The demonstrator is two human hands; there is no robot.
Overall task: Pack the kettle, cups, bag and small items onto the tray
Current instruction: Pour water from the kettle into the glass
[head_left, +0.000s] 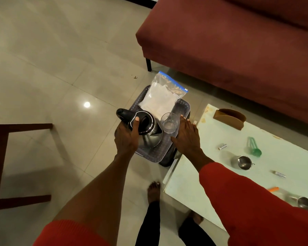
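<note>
The left hand (126,137) wraps around the top of the steel kettle (146,132), with the thumb lying over its black lid. The kettle stands on the near part of the dark tray (182,108), and its black handle sticks out to the far left. The right hand (188,137) is flat, with straight fingers, and rests on the right edge of the tray. It holds nothing.

Just right of the kettle a clear glass cup (169,122) stands upright on the tray, close to the fingertips of the right hand. On the far part of the tray lies a zip bag (163,96) with white powder inside. Its blue top pokes out past the far edge.

The tray seems to sit on something dark beside the white table (212,157), but that part is hard to see. On the table, to the right, are a green scoop (254,147), a small steel cup (243,162), another steel cup (305,203) near the sleeve, two little white tubes (222,146) (279,174), an orange thing (273,189) and a brown napkin holder (229,118). A red sofa (238,41) is at the far right.
</note>
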